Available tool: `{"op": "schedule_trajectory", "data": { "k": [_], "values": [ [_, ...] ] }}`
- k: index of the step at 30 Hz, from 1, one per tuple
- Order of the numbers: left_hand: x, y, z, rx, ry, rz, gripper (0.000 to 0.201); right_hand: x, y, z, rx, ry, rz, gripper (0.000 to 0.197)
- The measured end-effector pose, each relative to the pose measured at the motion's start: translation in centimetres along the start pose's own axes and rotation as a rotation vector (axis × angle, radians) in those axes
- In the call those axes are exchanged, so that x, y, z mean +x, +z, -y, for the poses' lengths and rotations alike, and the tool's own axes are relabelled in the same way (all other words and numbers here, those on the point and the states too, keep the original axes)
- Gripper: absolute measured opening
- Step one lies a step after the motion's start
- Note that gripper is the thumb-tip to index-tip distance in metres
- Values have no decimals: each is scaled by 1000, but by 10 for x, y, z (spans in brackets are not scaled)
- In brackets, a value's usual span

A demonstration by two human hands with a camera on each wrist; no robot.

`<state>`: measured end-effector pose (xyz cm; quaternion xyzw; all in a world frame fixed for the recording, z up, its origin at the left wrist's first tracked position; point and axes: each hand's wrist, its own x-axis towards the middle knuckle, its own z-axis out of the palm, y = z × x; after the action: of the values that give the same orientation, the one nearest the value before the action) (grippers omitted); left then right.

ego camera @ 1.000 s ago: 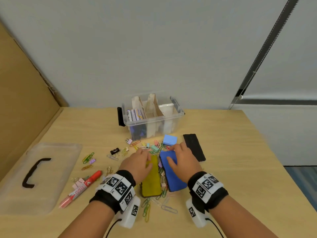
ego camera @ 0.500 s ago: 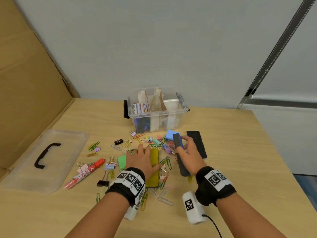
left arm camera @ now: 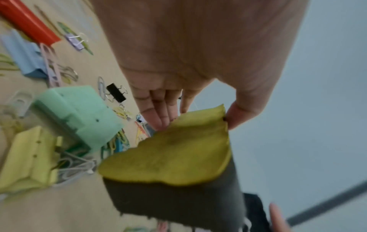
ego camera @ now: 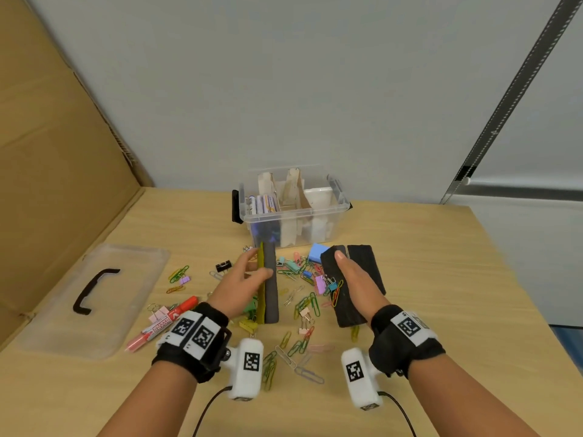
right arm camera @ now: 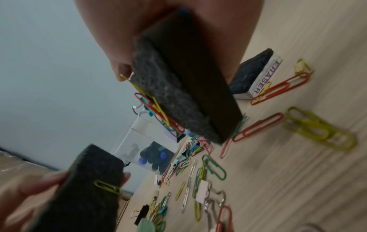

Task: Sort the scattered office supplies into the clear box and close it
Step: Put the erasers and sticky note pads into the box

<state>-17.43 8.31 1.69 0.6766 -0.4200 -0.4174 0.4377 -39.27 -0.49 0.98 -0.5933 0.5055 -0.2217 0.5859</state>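
My left hand (ego camera: pixel 256 264) grips a yellow-backed felt eraser (ego camera: pixel 270 285) by its long sides and holds it on edge above the table, grey felt facing right; the yellow back (left arm camera: pixel 178 153) fills the left wrist view. My right hand (ego camera: pixel 344 269) holds a second eraser (ego camera: pixel 347 313) with its dark felt turned up, thumb on top. Several paper clips (right arm camera: pixel 157 113) cling to that felt (right arm camera: pixel 178 94). A third black eraser (ego camera: pixel 366 266) lies on the table just right of it. The clear box (ego camera: pixel 293 209) stands open behind both hands, with dividers and markers inside.
The box's lid (ego camera: pixel 94 298) with a black handle lies flat at the left. A red marker (ego camera: pixel 164 323), a green block (ego camera: pixel 250 305), a light blue block (ego camera: pixel 317 252) and several paper clips (ego camera: pixel 299 307) and binder clips litter the table between my hands. A cardboard wall stands at the left.
Both hands have lifted their erasers off the table. The left turned the yellow one up on edge; the right turned the blue one felt-up, with clips stuck to it.
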Motion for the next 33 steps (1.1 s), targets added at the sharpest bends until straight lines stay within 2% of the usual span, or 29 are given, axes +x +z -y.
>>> {"op": "schedule_trajectory", "data": {
  "k": [3,5,9,13,17,21,24,28,33],
  "values": [
    [3,-15,-4,-260,-74,-17,42,-5,6,6,-2,-80,24,38],
    [1,-20,-8,-402,-114,-28,40,-10,10,12,10,-135,35,24],
    [-1,-27,-9,-583,-149,-34,37,-14,18,17,-42,-249,-5,34],
    [0,-23,-12,-647,-166,-20,30,-18,26,18,-109,-353,22,27],
    [1,-16,-12,-685,-221,-8,37,-19,34,17,-365,-427,95,42],
    [3,-10,-15,-669,-276,-14,53,-18,35,17,-537,-492,132,61],
    [5,-7,-16,-586,-300,-29,37,-22,35,21,-664,-627,135,69],
    [8,0,-21,-555,-312,26,41,-24,42,22,-753,-774,218,79],
    [10,2,-27,-590,-310,25,38,-23,37,16,-882,-823,250,75]
  ]
}}
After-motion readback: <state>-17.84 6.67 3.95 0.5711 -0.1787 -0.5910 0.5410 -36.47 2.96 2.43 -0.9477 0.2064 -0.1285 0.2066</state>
